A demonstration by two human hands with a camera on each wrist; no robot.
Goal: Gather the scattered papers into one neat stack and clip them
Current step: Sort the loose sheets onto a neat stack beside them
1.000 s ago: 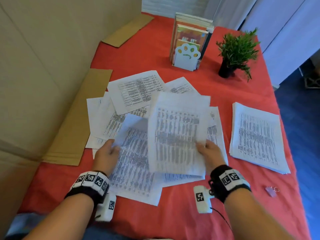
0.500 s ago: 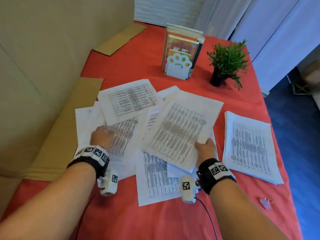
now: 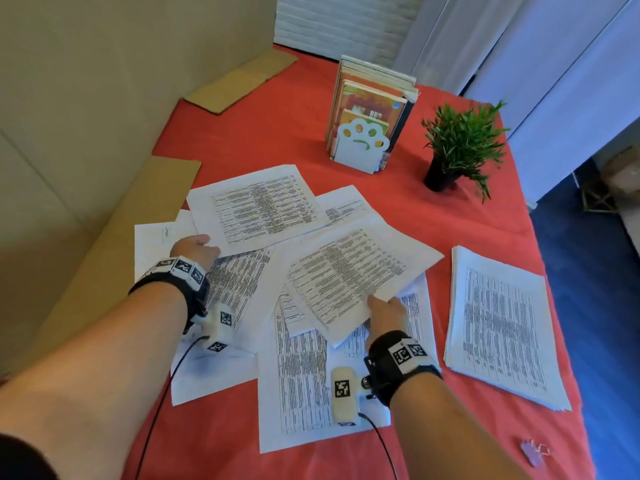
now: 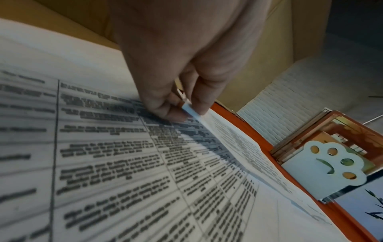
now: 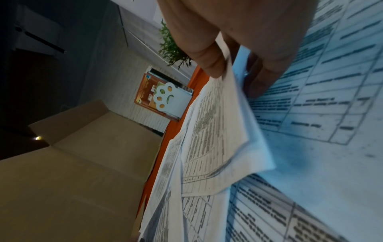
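Several printed sheets (image 3: 239, 285) lie scattered and overlapping on the red tablecloth (image 3: 277, 133). My left hand (image 3: 195, 249) is at the near corner of the far-left sheet (image 3: 259, 206); in the left wrist view its thumb and a finger (image 4: 199, 104) pinch that sheet's corner (image 4: 191, 113). My right hand (image 3: 386, 310) pinches a few sheets (image 3: 353, 271) by their near edge, thumb (image 5: 209, 65) on top and fingers under, held low over the pile. A squared stack (image 3: 498, 323) lies to the right. A small pink binder clip (image 3: 533, 453) sits at the front right.
A row of books in a white paw-shaped bookend (image 3: 360, 147) and a small potted plant (image 3: 457, 147) stand at the back. Cardboard sheets (image 3: 121, 254) lie along the left edge and far corner (image 3: 242, 81). The table's right edge drops to a blue floor (image 3: 595, 306).
My left hand let go of the near-left sheet and reached away to the far-left sheet's corner. My right hand lowered its sheets from upright to nearly flat, turned to the right.
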